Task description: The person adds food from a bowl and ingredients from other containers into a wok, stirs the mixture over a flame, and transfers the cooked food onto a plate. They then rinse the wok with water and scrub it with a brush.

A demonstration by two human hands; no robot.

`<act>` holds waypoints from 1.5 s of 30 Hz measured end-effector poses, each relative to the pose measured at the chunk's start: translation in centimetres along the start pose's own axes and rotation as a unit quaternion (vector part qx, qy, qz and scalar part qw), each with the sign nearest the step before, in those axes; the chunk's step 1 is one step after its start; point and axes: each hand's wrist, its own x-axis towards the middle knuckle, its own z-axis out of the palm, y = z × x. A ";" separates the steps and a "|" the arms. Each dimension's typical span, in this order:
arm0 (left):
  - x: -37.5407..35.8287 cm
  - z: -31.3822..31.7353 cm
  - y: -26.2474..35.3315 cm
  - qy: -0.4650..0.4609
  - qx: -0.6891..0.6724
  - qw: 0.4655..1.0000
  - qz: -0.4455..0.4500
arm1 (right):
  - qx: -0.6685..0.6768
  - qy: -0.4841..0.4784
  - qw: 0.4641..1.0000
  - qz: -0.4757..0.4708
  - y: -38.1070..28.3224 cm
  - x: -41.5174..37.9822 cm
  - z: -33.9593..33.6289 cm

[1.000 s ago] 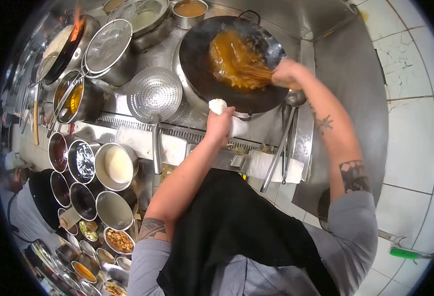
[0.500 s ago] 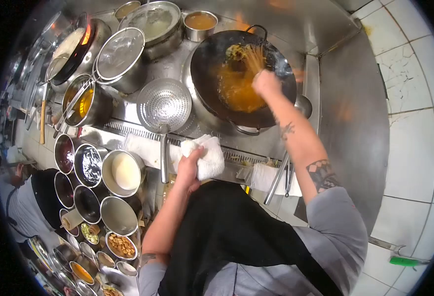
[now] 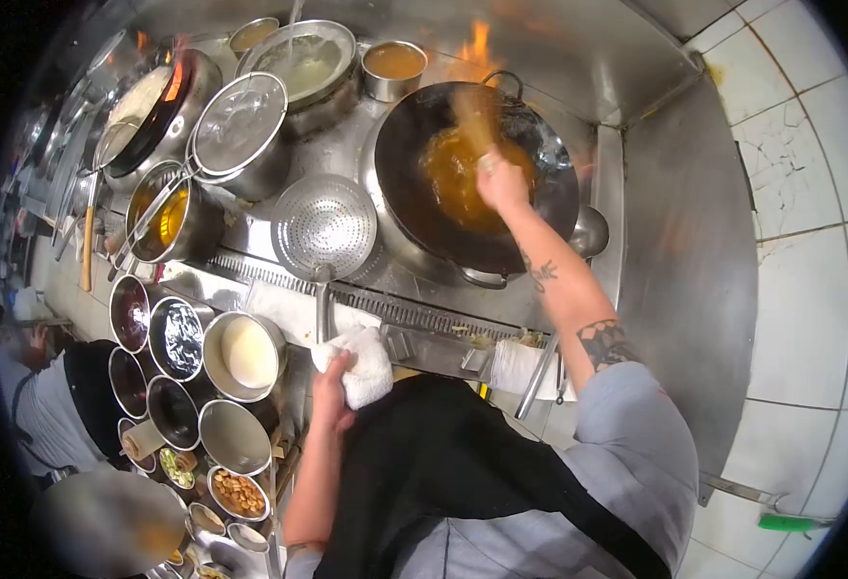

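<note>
My right hand (image 3: 504,184) is closed around a bamboo wok brush (image 3: 476,124), its bristles blurred by motion. The brush reaches into a black wok (image 3: 419,198) that holds murky orange-brown liquid (image 3: 453,179). In my left hand (image 3: 331,394) a bunched white towel (image 3: 366,372) is gripped, close to the end of the handle of a perforated metal strainer (image 3: 325,224). That strainer lies on the steel stove top, left of the wok.
Flames (image 3: 477,48) rise behind the wok. A ladle (image 3: 590,232) rests at its right. Pots with sieves (image 3: 241,124) and an oil pot (image 3: 168,217) stand left. Below are sauce pots (image 3: 247,355) and a bowl of nuts (image 3: 238,490). Another person (image 3: 62,410) is at far left.
My left hand and the towel have moved left and down, toward the strainer's handle. The brush has swept left in the wok. Flames have risen behind it, and a blurred round shape appears lower left.
</note>
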 end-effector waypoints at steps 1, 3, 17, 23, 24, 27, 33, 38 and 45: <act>0.1 -0.3 -0.2 0.002 -0.007 1.000 0.023 | -0.040 -0.002 0.998 -0.051 -0.2 -0.8 -0.6; 0.3 -1.2 0.0 -0.004 0.005 1.000 -0.003 | -0.013 0.027 0.999 -0.016 0.5 -0.4 -0.7; 0.2 -1.0 1.2 -0.041 -0.003 0.999 0.005 | 0.244 -0.223 0.942 -0.056 1.1 -3.7 -0.8; -0.1 -0.3 1.8 -0.063 0.033 0.997 0.009 | -0.056 -0.445 0.890 -0.078 3.9 -7.2 -15.6; 0.0 -0.2 1.8 -0.063 0.032 0.997 0.014 | -0.163 -0.444 0.877 -0.088 4.1 -6.4 -17.2; 0.3 -0.2 2.1 -0.060 0.038 0.997 0.021 | -0.279 -0.359 0.889 -0.049 6.2 -1.6 -15.3; 0.2 -0.9 1.5 -0.062 0.018 0.997 0.034 | -0.003 -0.063 0.998 0.007 3.0 -1.7 -2.7; -0.6 -1.8 1.7 -0.023 0.021 0.999 0.043 | -0.109 -0.223 0.967 -0.060 4.9 -2.0 -9.3; -0.3 -2.4 2.1 -0.043 0.009 0.998 0.049 | -0.023 -0.047 0.999 0.007 3.1 -2.1 -3.4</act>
